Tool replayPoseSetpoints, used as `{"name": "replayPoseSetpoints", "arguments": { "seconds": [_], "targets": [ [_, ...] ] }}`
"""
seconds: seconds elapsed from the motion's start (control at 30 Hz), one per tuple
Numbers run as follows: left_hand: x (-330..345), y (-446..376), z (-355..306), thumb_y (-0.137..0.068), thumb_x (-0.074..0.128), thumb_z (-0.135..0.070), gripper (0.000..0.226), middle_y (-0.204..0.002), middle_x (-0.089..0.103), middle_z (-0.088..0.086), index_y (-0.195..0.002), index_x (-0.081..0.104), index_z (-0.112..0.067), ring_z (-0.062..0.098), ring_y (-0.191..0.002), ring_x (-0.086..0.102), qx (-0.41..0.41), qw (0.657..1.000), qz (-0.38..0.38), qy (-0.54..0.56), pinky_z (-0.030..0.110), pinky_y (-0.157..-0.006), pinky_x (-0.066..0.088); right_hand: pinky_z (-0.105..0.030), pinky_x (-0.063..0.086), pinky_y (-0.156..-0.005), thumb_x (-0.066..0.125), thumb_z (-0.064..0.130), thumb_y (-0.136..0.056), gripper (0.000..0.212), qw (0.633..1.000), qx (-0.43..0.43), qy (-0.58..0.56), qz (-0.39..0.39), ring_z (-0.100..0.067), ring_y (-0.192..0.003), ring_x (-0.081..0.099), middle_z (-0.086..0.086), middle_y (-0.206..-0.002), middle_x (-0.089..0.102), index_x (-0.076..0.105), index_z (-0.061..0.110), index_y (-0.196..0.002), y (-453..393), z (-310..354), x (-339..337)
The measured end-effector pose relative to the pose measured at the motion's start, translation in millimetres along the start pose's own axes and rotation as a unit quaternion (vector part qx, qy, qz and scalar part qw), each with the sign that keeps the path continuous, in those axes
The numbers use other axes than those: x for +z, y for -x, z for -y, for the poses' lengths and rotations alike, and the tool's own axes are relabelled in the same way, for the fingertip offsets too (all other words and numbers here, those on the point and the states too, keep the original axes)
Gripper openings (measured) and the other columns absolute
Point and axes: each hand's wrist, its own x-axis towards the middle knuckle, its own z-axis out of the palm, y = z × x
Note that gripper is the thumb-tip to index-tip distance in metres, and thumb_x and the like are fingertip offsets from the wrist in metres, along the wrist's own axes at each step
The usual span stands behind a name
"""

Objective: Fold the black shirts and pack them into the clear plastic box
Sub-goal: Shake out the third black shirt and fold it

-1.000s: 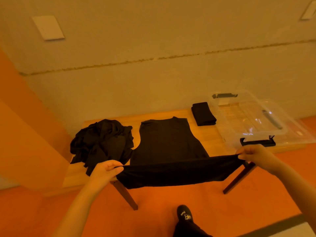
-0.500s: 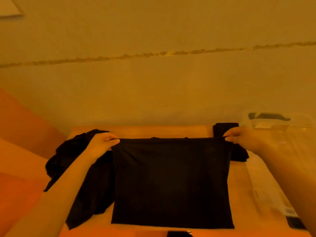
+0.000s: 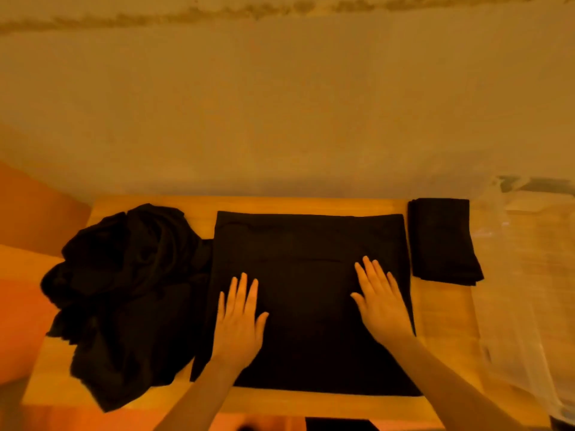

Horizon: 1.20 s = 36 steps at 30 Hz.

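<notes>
A black shirt [image 3: 308,244] lies folded in half, flat on the middle of the wooden table [image 3: 441,306]. My left hand [image 3: 239,318] and my right hand [image 3: 381,300] both rest flat on it with straight fingers, left one near its left side, right one near its right side. A crumpled heap of black shirts [image 3: 124,284] sits at the table's left end. A small folded black shirt [image 3: 441,241] lies to the right. The clear plastic box [image 3: 529,275] stands at the far right, blurred and partly cut off.
A pale wall [image 3: 280,104] runs right behind the table. Orange floor shows at the left and below the table's front edge. A dark shape lies at the bottom edge under the table.
The shirt's lower half was lifted and laid over its upper half. My hands let go of the hem corners, drew back and now press flat on the folded shirt. The camera moved closer.
</notes>
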Motion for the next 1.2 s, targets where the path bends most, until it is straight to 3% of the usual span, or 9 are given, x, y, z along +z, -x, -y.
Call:
{"name": "replayPoseSetpoints", "arguments": {
  "seconds": [0.17,0.27,0.4,0.53,0.7,0.8,0.93,1.03,1.2],
  "targets": [
    [-12.1,11.4,21.6,-0.096,0.003,-0.046,0.064,-0.147,0.033,0.014,-0.14,0.032,-0.01,0.029,-0.138,0.02,0.045,0.998,-0.024,-0.024,0.04,-0.113,0.003,-0.037,0.01,-0.113,0.008,0.052,-0.087,0.066,0.998,-0.01,0.041,-0.042,-0.016,-0.14,0.008,0.001,-0.15,0.01,0.013,0.016,-0.142,14.5,-23.6,2.2],
    [-19.1,9.1,43.9,-0.097,0.007,-0.045,0.062,-0.147,0.035,0.014,-0.14,0.034,-0.009,0.028,-0.138,0.02,0.029,0.996,-0.058,-0.056,0.044,-0.112,0.007,-0.041,0.024,-0.106,0.006,0.051,-0.095,0.061,0.997,-0.017,0.056,-0.059,-0.02,-0.137,0.024,-0.003,-0.147,0.023,0.023,0.014,-0.141,26.5,-8.1,0.7],
    [-13.0,9.3,82.7,-0.091,0.043,-0.037,0.058,-0.148,0.033,0.013,-0.14,0.036,-0.007,0.027,-0.139,0.022,-0.019,0.998,-0.042,-0.052,0.049,-0.111,0.017,-0.044,0.027,-0.104,-0.001,0.052,-0.095,0.063,0.998,-0.023,0.053,-0.015,-0.018,-0.136,0.019,-0.006,-0.147,0.034,0.022,0.017,-0.142,43.5,7.1,22.4],
    [-15.2,12.4,99.7,-0.089,0.018,-0.045,0.066,-0.15,0.028,0.013,-0.142,0.034,-0.009,0.027,-0.141,0.017,-0.043,0.996,-0.044,-0.065,0.043,-0.114,0.002,-0.044,0.027,-0.105,-0.001,0.053,-0.095,0.065,0.998,-0.02,0.06,-0.006,-0.019,-0.138,0.021,-0.006,-0.146,0.038,0.024,0.016,-0.142,39.5,9.4,29.6],
    [-16.1,29.0,67.5,-0.084,0.041,-0.042,0.066,-0.147,0.033,0.016,-0.14,0.033,-0.008,0.029,-0.139,0.019,0.058,0.99,-0.09,-0.089,0.047,-0.11,0.009,-0.043,0.022,-0.108,-0.003,0.053,-0.095,0.067,0.996,-0.043,0.068,-0.03,-0.021,-0.137,0.023,-0.005,-0.149,0.028,0.022,0.014,-0.142,36.7,13.8,25.4],
    [3.9,55.9,35.0,-0.087,0.032,-0.047,0.064,-0.148,0.03,0.01,-0.139,0.031,-0.011,0.023,-0.144,0.004,0.139,0.986,-0.059,-0.076,0.044,-0.112,0.005,-0.041,0.012,-0.117,0.001,0.053,-0.096,0.064,0.996,-0.057,0.053,-0.043,-0.019,-0.141,0.016,-0.002,-0.15,0.021,0.019,0.015,-0.145,65.1,11.5,34.8],
    [34.0,90.5,31.8,-0.096,0.005,-0.052,0.066,-0.15,0.024,0.007,-0.141,0.029,-0.011,0.021,-0.145,-0.001,0.118,0.99,0.017,-0.071,0.039,-0.114,0.003,-0.036,0.004,-0.112,0.002,0.053,-0.096,0.061,0.998,-0.044,0.036,-0.031,-0.013,-0.144,-0.004,0.001,-0.153,0.018,0.011,0.021,-0.148,118.0,-15.1,59.4],
    [36.0,102.3,34.1,-0.095,0.007,-0.054,0.067,-0.149,0.023,0.008,-0.144,0.021,-0.01,0.02,-0.144,-0.005,0.12,0.99,0.006,-0.073,0.04,-0.113,0.004,-0.037,0.006,-0.113,0.006,0.052,-0.097,0.06,0.996,-0.067,0.032,-0.045,-0.013,-0.144,-0.003,0.005,-0.157,-0.003,-0.001,0.022,-0.149,146.8,-34.1,68.3],
    [46.4,114.6,49.3,-0.092,0.016,-0.063,0.078,-0.156,0.007,0.008,-0.149,0.002,-0.012,0.021,-0.144,-0.002,0.183,0.979,-0.029,-0.087,0.042,-0.114,0.003,-0.038,0.007,-0.114,0.016,0.057,-0.095,0.067,0.991,-0.109,0.054,-0.056,-0.017,-0.144,0.003,0.004,-0.157,-0.003,0.0,0.021,-0.149,160.6,-42.3,73.5]
  ]
}}
